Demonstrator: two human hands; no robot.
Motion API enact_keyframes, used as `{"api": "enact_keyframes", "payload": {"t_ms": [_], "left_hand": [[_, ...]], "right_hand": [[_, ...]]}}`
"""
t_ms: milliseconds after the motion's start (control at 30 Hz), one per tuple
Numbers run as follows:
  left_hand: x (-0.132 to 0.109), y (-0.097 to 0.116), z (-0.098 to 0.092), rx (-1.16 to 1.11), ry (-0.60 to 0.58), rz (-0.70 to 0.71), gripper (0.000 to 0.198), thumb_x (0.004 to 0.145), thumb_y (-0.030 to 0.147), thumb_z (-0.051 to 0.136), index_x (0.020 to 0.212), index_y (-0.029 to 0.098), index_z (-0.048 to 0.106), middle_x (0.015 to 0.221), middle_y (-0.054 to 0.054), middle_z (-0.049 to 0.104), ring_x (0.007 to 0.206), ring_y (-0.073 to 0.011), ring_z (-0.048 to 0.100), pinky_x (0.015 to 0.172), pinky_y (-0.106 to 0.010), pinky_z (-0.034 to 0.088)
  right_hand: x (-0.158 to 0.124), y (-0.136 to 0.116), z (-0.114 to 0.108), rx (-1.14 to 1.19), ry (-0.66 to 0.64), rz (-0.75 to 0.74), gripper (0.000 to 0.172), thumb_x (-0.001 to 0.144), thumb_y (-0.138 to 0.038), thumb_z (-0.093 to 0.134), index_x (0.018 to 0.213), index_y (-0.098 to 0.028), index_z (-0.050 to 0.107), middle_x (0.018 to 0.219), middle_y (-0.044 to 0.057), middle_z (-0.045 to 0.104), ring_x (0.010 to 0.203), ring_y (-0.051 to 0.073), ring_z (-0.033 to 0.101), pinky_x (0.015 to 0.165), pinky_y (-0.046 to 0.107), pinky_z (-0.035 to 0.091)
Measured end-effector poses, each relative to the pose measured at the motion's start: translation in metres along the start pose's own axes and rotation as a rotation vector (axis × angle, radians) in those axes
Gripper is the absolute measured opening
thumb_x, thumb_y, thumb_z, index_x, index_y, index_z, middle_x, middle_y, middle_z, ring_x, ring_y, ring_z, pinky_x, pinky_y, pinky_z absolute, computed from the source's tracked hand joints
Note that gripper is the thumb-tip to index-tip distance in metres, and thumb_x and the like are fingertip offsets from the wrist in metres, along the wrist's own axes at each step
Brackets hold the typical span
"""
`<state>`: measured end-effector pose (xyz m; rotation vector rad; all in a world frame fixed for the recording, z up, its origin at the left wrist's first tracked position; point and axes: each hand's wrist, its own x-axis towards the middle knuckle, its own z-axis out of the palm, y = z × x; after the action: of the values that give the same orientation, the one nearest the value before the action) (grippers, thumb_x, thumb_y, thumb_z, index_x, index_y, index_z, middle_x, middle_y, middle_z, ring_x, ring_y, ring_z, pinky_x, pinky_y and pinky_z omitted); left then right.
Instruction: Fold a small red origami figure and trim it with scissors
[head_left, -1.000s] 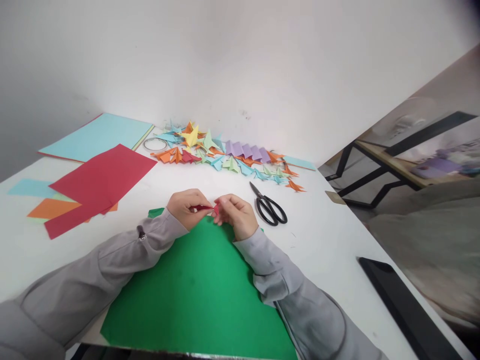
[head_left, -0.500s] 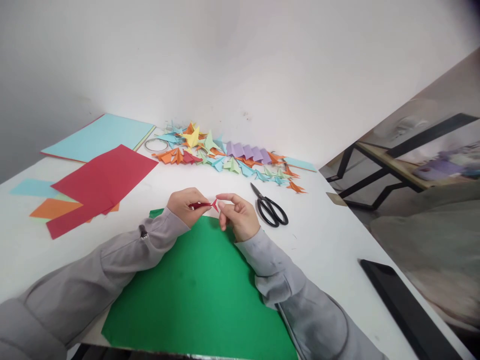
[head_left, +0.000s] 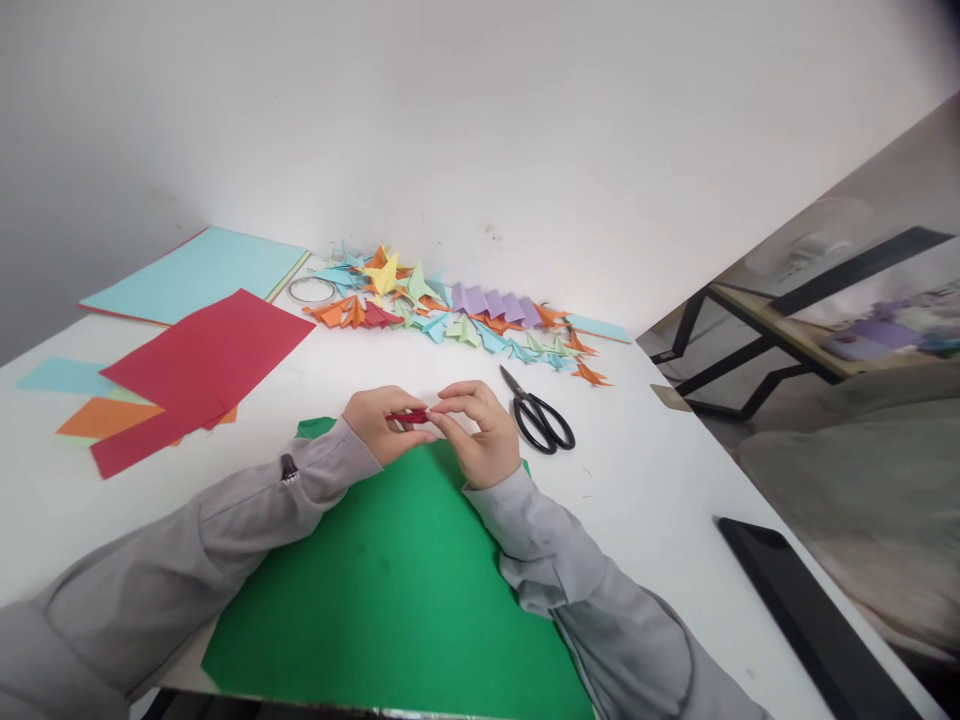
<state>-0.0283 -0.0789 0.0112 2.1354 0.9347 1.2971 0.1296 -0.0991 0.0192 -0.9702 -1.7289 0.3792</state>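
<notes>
Between my two hands is a small piece of folded red paper (head_left: 409,416), held just above the far edge of a green sheet (head_left: 390,590). My left hand (head_left: 380,424) is closed on its left part, thumb below and fingers above. At its right end my right hand (head_left: 480,432) pinches the paper between thumb and fingertips. The fingers cover much of the paper, so its full shape is hidden. A pair of black-handled scissors (head_left: 541,412) lies on the white table just right of my right hand.
Many folded paper pieces (head_left: 461,312) in several colours line the wall. Red sheets (head_left: 214,345), orange strips (head_left: 112,417) and a light blue stack (head_left: 202,270) lie at left. A wire ring (head_left: 312,290) sits behind. A black flat device (head_left: 817,620) lies along the right edge.
My right fingers have closed in on the red paper's right end, which was spread into a small fork before. My left hand has kept its hold, turning slightly.
</notes>
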Motion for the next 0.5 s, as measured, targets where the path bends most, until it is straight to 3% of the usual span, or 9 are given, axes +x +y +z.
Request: {"api": "enact_keyframes", "payload": {"t_ms": [100,200,300,500], "left_hand": [[0.0003,-0.0003,-0.0012,-0.082,0.035,-0.078,0.012,0.064,0.018,0.068,0.074,0.013,0.070,0.067,-0.007,0.068,0.050,-0.0108,0.060,0.044,-0.020,0.048],[0.0004,-0.0021,-0.0029,-0.132,0.048,-0.064,0.004,0.065,0.013,0.065,0.065,0.014,0.069,0.058,-0.004,0.065,0.048,-0.0102,0.059,0.042,-0.019,0.047],[0.0005,-0.0025,-0.0040,-0.208,0.007,-0.086,0.004,0.063,0.011,0.065,0.062,0.013,0.068,0.053,-0.002,0.063,0.042,-0.0092,0.057,0.037,-0.017,0.045],[0.0038,0.0073,-0.0039,-0.331,-0.014,-0.401,0.005,0.058,0.012,0.068,0.053,0.012,0.065,0.044,0.001,0.059,0.034,-0.0095,0.055,0.031,-0.017,0.042]], "right_hand": [[0.0009,0.0011,-0.0026,-0.024,0.011,-0.012,0.005,0.077,-0.023,0.062,0.073,-0.023,0.065,0.084,0.005,0.060,0.083,0.021,0.058,0.076,0.039,0.046],[0.0004,0.0014,-0.0031,-0.067,-0.018,-0.042,0.002,0.075,-0.025,0.065,0.074,-0.023,0.065,0.088,0.006,0.062,0.086,0.021,0.058,0.077,0.039,0.045],[-0.0007,0.0023,-0.0025,-0.103,-0.060,-0.108,0.002,0.075,-0.025,0.066,0.073,-0.023,0.065,0.087,0.007,0.064,0.086,0.022,0.058,0.078,0.040,0.045],[0.0010,0.0026,-0.0033,-0.085,-0.098,-0.203,0.009,0.076,-0.020,0.063,0.067,-0.022,0.064,0.075,0.003,0.068,0.078,0.020,0.059,0.076,0.039,0.045]]}}
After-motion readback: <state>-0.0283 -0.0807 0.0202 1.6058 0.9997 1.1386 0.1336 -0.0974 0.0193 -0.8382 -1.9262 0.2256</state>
